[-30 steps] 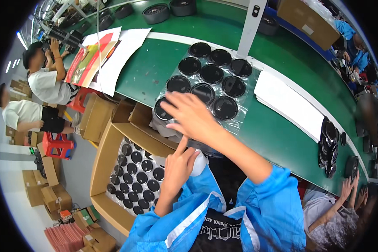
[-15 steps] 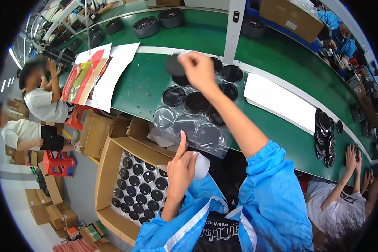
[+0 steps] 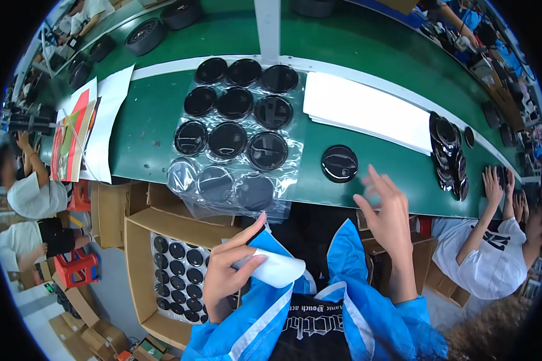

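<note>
My left hand [image 3: 230, 271] pinches a curled white cloth-like sheet [image 3: 280, 269] with its index finger pointing up. On the green table, a glossy black round cap [image 3: 339, 163] lies by itself. My right hand [image 3: 388, 218] is just to the right of it, fingers apart and holding nothing, slightly blurred. Left of the lone cap, several similar black caps sit in rows on a clear plastic sheet [image 3: 291, 159]. The nearest row, including one cap [image 3: 215, 183], shows through a layer of plastic film hanging over the table edge.
An open cardboard box [image 3: 140, 274] with rows of black caps stands below the table edge. A white stack of sheets [image 3: 367, 114] and a heap of black caps [image 3: 448, 156] lie to the right. Co-workers sit at both sides; a metal post [image 3: 268, 30] rises behind.
My right hand has come from over the far-left rows, where it held a dark disc, down to the right. A cap now lies alone on the table. The view has shifted right.
</note>
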`<state>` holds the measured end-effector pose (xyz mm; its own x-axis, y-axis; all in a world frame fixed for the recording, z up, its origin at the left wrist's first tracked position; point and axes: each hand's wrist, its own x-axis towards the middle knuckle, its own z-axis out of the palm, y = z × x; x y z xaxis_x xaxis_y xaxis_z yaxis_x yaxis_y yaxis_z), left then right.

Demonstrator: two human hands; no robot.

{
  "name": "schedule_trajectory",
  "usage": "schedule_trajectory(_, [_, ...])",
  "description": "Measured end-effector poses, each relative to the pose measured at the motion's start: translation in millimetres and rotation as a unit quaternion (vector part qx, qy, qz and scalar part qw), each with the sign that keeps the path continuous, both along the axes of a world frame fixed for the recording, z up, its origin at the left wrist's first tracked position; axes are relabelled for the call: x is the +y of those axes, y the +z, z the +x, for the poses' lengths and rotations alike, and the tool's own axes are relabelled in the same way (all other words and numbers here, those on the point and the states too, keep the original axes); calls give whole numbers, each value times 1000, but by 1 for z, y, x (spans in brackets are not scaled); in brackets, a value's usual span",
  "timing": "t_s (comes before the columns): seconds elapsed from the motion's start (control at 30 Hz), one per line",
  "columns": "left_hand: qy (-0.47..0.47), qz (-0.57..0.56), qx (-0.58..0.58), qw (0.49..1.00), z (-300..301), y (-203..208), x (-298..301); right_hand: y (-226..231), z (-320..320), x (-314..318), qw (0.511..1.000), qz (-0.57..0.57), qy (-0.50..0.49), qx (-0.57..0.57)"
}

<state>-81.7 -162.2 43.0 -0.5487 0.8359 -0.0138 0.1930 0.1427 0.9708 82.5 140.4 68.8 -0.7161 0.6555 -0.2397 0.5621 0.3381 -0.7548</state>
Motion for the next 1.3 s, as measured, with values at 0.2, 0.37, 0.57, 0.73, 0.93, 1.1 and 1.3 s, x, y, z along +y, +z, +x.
schedule_trajectory(0.2, [-49,-56,56,996,-2,-1,42,-42,-35,34,911,306,265,81])
schedule_trajectory(0.37, [-26,-101,121,987,4,-2,45,-37,-44,11,951,248,182,16])
schedule_trajectory(0.57, [-1,-164,167,972,3,0,55,-36,-66,5,918,314,153,187])
schedule_trajectory(0.73, [9,-174,240,955,5,-18,58,-44,-147,-2,851,351,315,232])
schedule_trajectory(0.93, [65,-182,243,951,15,-25,62,-54,-182,20,795,329,426,280])
schedule_trajectory(1.1, [83,-179,194,961,8,-15,64,2,-184,88,927,44,83,362])
schedule_trajectory(1.3, [53,-86,159,982,7,-4,51,-1,-48,108,953,182,221,96])
